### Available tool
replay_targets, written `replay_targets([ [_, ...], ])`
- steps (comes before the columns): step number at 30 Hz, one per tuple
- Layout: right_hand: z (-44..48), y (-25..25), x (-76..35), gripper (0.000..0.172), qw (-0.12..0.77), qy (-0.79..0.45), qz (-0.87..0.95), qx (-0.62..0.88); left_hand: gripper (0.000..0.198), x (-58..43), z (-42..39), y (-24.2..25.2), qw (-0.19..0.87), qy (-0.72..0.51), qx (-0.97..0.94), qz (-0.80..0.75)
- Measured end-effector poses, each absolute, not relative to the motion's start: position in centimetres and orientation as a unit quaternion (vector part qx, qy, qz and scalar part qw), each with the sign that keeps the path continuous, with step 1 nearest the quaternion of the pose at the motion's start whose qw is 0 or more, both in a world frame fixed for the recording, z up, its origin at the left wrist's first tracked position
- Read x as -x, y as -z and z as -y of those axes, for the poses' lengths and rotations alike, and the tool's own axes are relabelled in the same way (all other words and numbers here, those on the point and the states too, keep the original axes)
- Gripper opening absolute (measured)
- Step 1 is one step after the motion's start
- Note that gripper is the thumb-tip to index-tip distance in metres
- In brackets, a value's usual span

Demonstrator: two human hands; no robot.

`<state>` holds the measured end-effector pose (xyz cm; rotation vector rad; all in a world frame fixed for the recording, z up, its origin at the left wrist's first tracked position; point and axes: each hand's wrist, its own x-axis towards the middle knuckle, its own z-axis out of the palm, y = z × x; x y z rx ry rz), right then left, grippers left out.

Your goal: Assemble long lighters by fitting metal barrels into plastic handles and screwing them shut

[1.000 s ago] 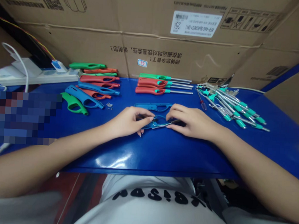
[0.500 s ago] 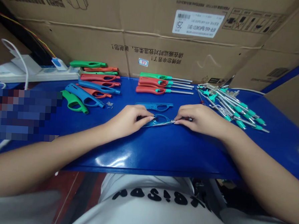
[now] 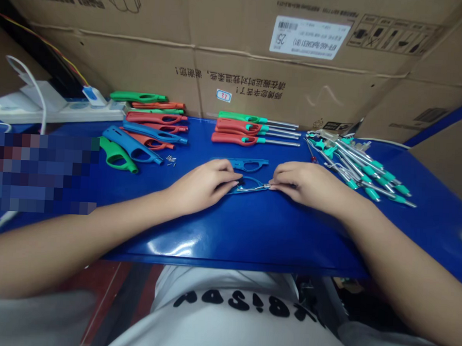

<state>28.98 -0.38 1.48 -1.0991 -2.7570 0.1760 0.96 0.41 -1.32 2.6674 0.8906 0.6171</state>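
A blue lighter handle shell (image 3: 255, 189) lies on the table between my hands, its inner side up, with a thin pale wire or tube along it. My left hand (image 3: 209, 186) is closed in a pinch over its wide end and covers most of that part. At the narrow end, my right hand (image 3: 302, 181) pinches a small silvery part between thumb and fingertips. Whatever lies deeper under the right fingers is hidden. Just behind stands a second blue handle half (image 3: 250, 165), lying flat and apart from both hands.
Coloured lighter handles (image 3: 156, 118) lie at the back left, with small screws (image 3: 170, 160) beside them. Three assembled lighters (image 3: 252, 127) are behind. Metal lighter rods with green parts (image 3: 365, 167) are piled right, near a screwdriver (image 3: 313, 158). A cardboard box (image 3: 144, 60) walls the back; a power strip (image 3: 63, 113) stands left.
My left hand has shifted slightly to the right and covers more of the shell's wide end. The right hand keeps its pinch almost in place. The whole view has moved a little.
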Motion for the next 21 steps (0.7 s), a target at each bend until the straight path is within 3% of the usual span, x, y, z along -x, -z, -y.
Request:
replay_targets([
  [5,1.0,-2.4,-29.0,0.017,0.058,-0.067,0.922,0.376,0.031,-0.6,-0.1,0.3,0.147,-0.214,-0.932,-0.252],
  [10,1.5,-1.8,-28.2,0.029,0.098,-0.083,0.929,0.347,0.022,-0.5,0.0,0.4,0.157,-0.213,-0.94,-0.215],
  [13,1.4,-0.6,-27.4,0.019,0.129,-0.102,0.932,0.323,0.021,-0.5,0.1,0.5,0.163,-0.211,-0.939,-0.22],
  [17,0.8,0.7,-26.9,0.012,0.226,-0.198,0.904,0.305,0.021,-0.6,0.3,0.5,0.166,-0.202,-0.939,-0.225],
  [21,0.2,1.2,-27.1,0.02,0.263,-0.33,0.829,0.368,0.021,-0.6,0.5,0.5,0.16,-0.191,-0.941,-0.228],
])
